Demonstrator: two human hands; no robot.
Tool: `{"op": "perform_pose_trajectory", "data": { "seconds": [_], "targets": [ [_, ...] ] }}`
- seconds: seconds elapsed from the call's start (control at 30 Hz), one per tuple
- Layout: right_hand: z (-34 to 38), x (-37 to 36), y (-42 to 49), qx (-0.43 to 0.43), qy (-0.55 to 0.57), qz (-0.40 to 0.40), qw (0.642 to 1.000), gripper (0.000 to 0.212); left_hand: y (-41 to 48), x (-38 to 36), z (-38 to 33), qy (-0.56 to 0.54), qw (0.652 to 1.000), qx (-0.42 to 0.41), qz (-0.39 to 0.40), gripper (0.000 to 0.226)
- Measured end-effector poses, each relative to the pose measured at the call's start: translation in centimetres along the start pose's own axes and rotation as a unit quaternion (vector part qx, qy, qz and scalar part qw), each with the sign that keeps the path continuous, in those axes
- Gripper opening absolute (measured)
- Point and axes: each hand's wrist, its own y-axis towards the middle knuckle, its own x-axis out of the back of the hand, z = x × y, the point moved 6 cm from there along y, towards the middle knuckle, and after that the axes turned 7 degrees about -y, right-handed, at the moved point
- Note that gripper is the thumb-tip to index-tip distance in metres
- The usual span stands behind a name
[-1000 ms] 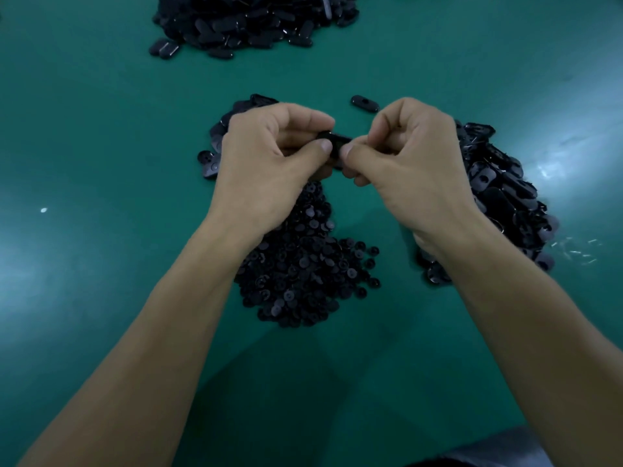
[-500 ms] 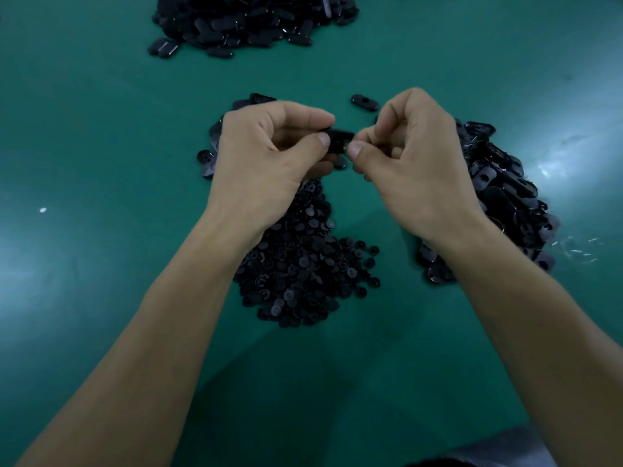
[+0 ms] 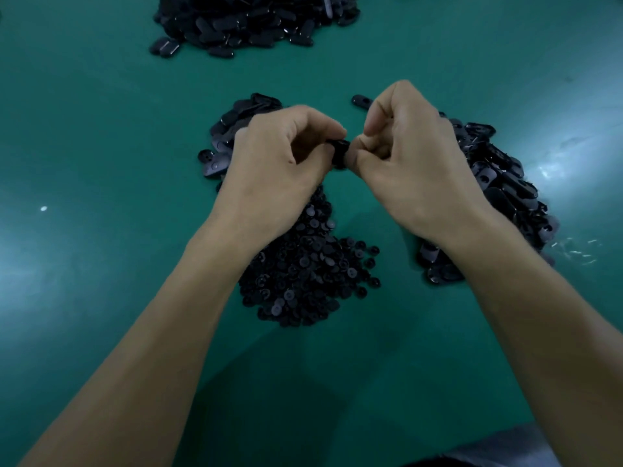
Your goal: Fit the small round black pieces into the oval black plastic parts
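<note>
Round pieces point(image 3: 303, 274) lie heaped on the green tabletop point(image 3: 101, 298) close to the person, between the two bare forearms. They are small matt black discs, some with a raised hub or a hole in the middle, and a few strays sit just beside the heap's right edge. Nearer, at the bottom right corner, a strip of grey cloth point(image 3: 505, 446) shows.

The hands meet over the far end of that heap. The left hand point(image 3: 276, 170) is curled, its thumb and forefinger pinching a black part point(image 3: 338, 151) from the left. The right hand point(image 3: 414, 170), also curled, pinches the same part from the right with thumb and fingertips. The two thumbs nearly touch. The part is held off the tabletop and looks dark and slightly glossy. So little of it shows between the fingers that I cannot tell whether it is an oval, a round piece or both together.

Partly under the right wrist lies the right pile point(image 3: 499, 183) of oval parts: flat, glossy black, with rounded ends, some with a small hole. Pale shavings point(image 3: 573, 247) lie just beside it. Behind the left hand is the left pile point(image 3: 229, 129) of similar ovals, greyer in this light. A lone oval point(image 3: 361, 101) rests just beyond the right knuckles. Off to the left is a white speck point(image 3: 43, 208). Farthest, at the top edge, sits the far heap point(image 3: 253, 21) of black ovals.
</note>
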Motion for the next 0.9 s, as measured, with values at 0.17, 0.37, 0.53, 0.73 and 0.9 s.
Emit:
{"op": "perform_pose_trajectory", "data": {
  "seconds": [0.17, 0.37, 0.53, 0.73, 0.9],
  "targets": [
    [0.1, 0.0, 0.1, -0.013, -0.024, 0.02, 0.999, 0.038, -0.3, -0.6, -0.4, 0.045, 0.999, -0.025, 0.014, 0.024],
    [-0.9, 0.0, -0.1, -0.073, 0.057, -0.014, 0.996, 0.04, -0.4, -0.4, -0.4, 0.057, 0.998, -0.036, 0.003, 0.026],
    [-0.5, 0.0, 0.2, -0.052, 0.059, -0.019, 0.997, 0.035, -0.3, 0.0, -0.3, 0.077, 0.996, -0.037, -0.016, 0.022],
    [0.0, 0.0, 0.3, 0.001, 0.006, -0.008, 1.0, 0.028, -0.3, 0.2, 0.1, 0.07, 0.997, -0.014, -0.019, 0.023],
    [-1.2, -0.2, 0.4, -0.011, 0.039, -0.009, 0.999, 0.016, -0.3, -0.3, 0.3, 0.022, 1.0, 0.011, 0.01, 0.027]
  ]
}}
